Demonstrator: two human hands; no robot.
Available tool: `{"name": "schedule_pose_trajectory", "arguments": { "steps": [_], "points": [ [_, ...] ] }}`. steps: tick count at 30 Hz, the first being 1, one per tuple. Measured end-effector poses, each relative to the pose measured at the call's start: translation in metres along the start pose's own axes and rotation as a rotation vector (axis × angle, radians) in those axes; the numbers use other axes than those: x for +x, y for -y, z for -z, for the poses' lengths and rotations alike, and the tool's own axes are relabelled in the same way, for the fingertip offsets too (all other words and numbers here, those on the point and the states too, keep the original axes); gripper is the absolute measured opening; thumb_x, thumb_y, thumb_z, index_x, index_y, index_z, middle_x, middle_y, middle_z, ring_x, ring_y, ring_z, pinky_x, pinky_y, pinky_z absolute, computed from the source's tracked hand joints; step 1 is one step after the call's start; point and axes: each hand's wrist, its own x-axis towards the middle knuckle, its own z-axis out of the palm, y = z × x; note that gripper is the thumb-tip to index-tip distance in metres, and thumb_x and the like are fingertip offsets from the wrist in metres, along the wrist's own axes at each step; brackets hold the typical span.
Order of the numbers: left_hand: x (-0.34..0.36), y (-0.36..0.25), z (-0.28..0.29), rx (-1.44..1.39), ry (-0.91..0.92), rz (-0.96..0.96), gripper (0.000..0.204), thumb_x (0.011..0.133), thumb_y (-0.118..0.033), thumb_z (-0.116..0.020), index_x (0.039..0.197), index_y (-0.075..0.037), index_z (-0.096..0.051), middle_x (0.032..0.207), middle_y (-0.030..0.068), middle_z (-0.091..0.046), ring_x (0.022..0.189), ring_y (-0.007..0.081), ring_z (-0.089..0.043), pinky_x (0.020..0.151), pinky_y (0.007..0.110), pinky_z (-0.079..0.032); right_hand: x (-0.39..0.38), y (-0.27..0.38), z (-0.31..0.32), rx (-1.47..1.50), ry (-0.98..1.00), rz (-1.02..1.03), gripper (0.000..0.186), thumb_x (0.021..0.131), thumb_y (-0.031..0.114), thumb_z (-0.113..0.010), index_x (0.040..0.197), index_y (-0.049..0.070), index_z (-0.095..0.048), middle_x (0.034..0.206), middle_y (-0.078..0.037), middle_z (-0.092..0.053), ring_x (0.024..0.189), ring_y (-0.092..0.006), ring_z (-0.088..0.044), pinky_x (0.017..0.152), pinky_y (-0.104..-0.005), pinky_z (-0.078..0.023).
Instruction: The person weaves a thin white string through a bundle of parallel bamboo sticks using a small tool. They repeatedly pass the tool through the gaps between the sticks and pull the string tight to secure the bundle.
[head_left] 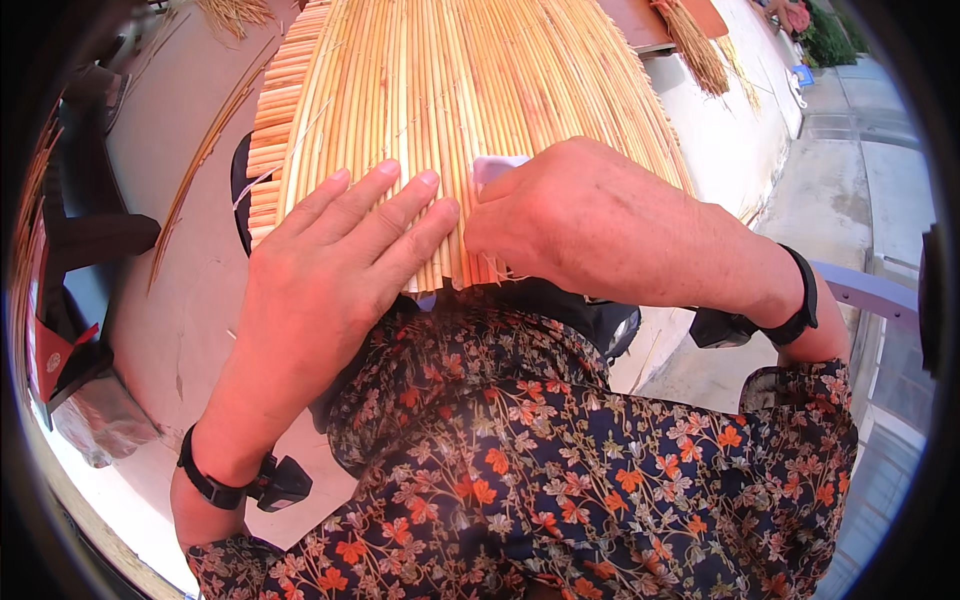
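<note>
A panel of golden straw stalks (430, 90), laid side by side lengthwise, stretches away from my lap. Along its left edge, the ends of crosswise stalks (275, 125) stick out from beneath. My left hand (335, 245) lies flat on the near left part of the panel, fingers apart, holding nothing. Just to its right, my right hand (570, 215) is closed and pressed down near the panel's front edge. A small pale lavender piece (497, 167) shows by its knuckles; its kind is unclear. What the right fingertips grip is hidden beneath the hand.
Loose long stalks (205, 150) lie on the floor at the left, near a dark stand (100, 240). Behind on the right are a tied straw bundle (693, 50) and a brown board (640, 25). A lavender bar (868, 293) runs beside my right wrist.
</note>
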Motion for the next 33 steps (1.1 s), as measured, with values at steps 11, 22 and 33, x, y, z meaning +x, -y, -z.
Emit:
{"name": "schedule_pose_trajectory", "arguments": {
  "steps": [11, 22, 33],
  "points": [
    [0.095, 0.022, 0.132, 0.206, -0.216, -0.325, 0.028, 0.073, -0.003, -0.078, 0.1, -0.006, -0.07, 0.08, 0.0135, -0.068, 0.073, 0.0339, -0.067, 0.065, 0.041, -0.052, -0.009, 0.022, 0.186, 0.094, 0.093, -0.086, 0.019, 0.098, 0.01, -0.064, 0.113, 0.003, -0.074, 0.098, -0.004, -0.074, 0.082, -0.0135, -0.064, 0.075, -0.0257, -0.05],
    [0.116, 0.031, 0.174, 0.142, -0.149, -0.408, 0.024, 0.078, -0.012, -0.078, 0.097, -0.002, -0.067, 0.068, 0.018, -0.06, 0.067, 0.0385, -0.061, 0.061, 0.044, -0.044, -0.01, 0.037, 0.196, -0.004, -0.109, -0.105, 0.017, 0.095, 0.012, -0.063, 0.102, 0.002, -0.075, 0.089, 0.001, -0.073, 0.078, -0.005, -0.06, 0.075, -0.0231, -0.049],
    [0.105, 0.033, 0.167, 0.088, -0.137, -0.457, 0.024, 0.078, -0.009, -0.076, 0.101, -0.005, -0.072, 0.067, 0.0183, -0.059, 0.066, 0.0389, -0.061, 0.061, 0.042, -0.046, 0.001, 0.043, 0.179, -0.083, -0.038, -0.181, 0.016, 0.093, 0.004, -0.07, 0.108, -0.001, -0.074, 0.094, 0.0, -0.072, 0.086, -0.0045, -0.06, 0.082, -0.0232, -0.051]
  ]
}}
